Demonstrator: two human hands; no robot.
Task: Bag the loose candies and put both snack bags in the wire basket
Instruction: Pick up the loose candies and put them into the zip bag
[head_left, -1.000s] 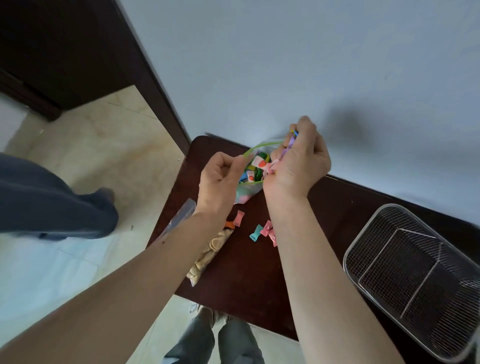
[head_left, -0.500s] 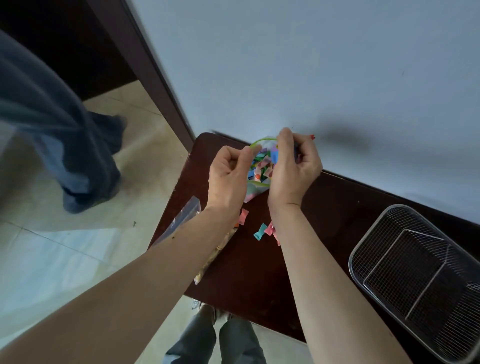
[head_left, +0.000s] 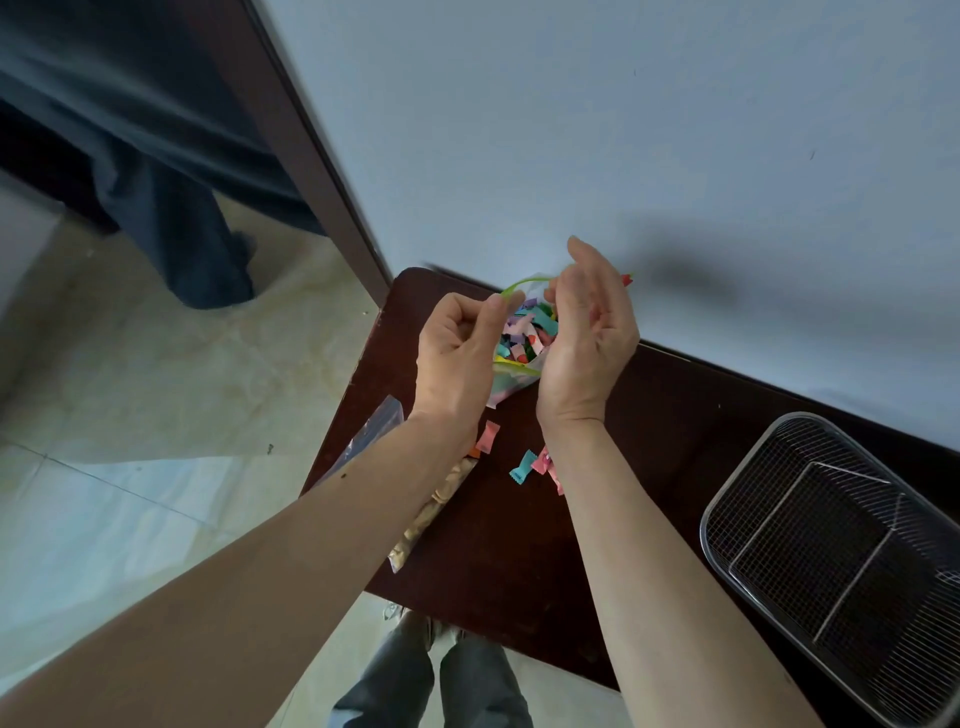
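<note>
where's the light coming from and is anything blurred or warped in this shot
Head view: the hands' shadow falls up-right on the wall, so light likely comes from the lower left; the passer-by's trouser leg is motion-blurred; the wide lens bows the door frame and wire basket.

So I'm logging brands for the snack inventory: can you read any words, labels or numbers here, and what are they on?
No text can be read in this view.
Pink candy on the table: a small dark mark on its wrapper, too small and blurred to read.
Candies in the candy bag: any printing is too small to read.
Second snack bag and wire basket: no label shows.
</note>
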